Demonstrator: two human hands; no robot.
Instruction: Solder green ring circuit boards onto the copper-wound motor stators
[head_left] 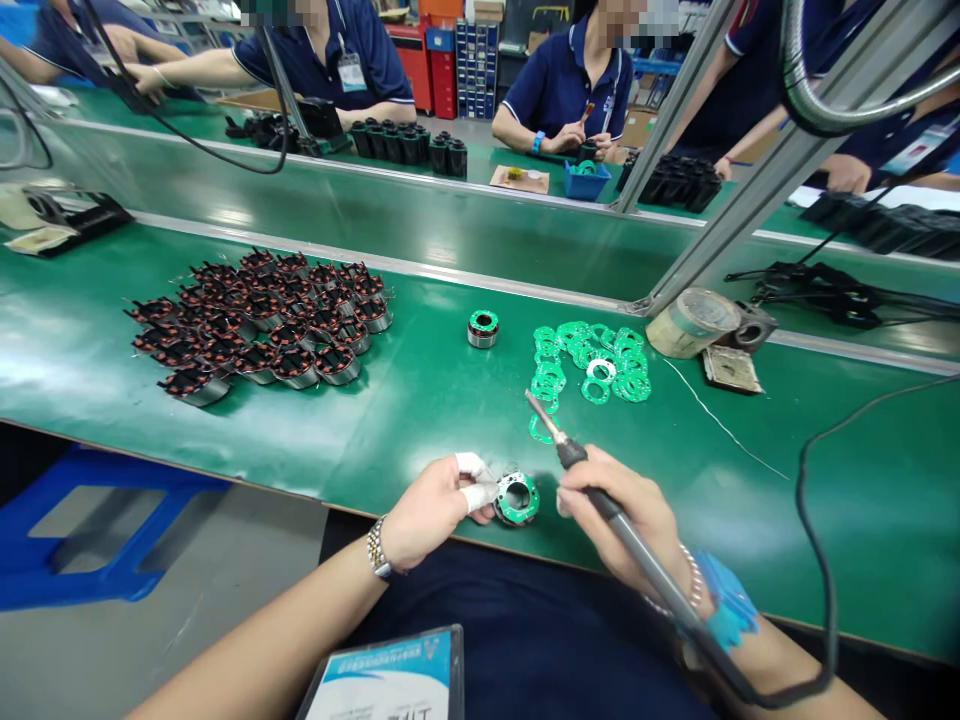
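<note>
My left hand (439,505), with white wraps on its fingertips, pinches the side of a motor stator (517,498) topped by a green ring-shaped circuit board, near the table's front edge. In my right hand (626,515) is a soldering iron (559,435), gripped like a pen. Its tip points up and left, above the table and apart from the stator. A loose green ring board (541,428) lies just beyond the tip. Farther back stands another stator (484,328) with a green board on top. Several green ring boards (596,390) are heaped to its right.
Many wound stators (262,320) crowd the left of the green table (420,400). A round tin (691,322) and a small pad in a holder (733,368) stand at right. The iron's cable (806,500) loops along the right. Co-workers sit beyond the metal frame (686,150).
</note>
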